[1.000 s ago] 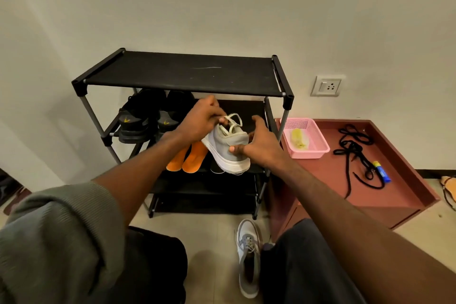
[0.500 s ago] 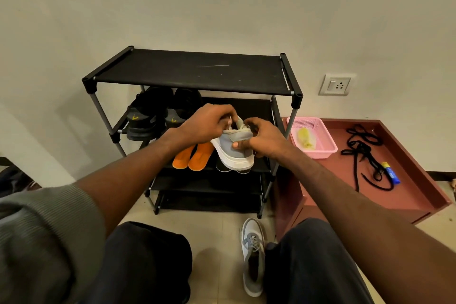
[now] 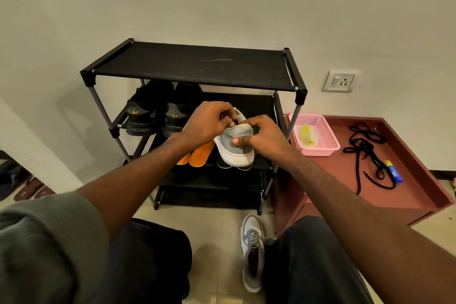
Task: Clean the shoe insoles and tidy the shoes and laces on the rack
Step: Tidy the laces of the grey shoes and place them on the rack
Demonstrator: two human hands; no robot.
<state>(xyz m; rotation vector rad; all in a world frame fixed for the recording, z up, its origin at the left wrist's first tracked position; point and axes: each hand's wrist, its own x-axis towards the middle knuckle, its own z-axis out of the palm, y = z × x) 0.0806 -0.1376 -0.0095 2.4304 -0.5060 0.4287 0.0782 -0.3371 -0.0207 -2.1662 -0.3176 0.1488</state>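
A grey sneaker [image 3: 237, 147] is gripped in front of the shoe rack [image 3: 192, 66] by the left hand [image 3: 207, 123] and right hand [image 3: 264, 136], fingers clamped on it. Orange insoles [image 3: 197, 157] are already shelved; its mate [image 3: 251, 252] and black laces [image 3: 365, 150] are left to tidy.

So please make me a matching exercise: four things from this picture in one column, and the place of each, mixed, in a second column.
Things:
1. orange insoles
2. black laces
3. yellow brush
4. grey shoe

Places:
A. in the pink basket
B. held in both hands
C. on the rack's lower shelf
D. loose on the red tray

Pairs: 1-C, 2-D, 3-A, 4-B
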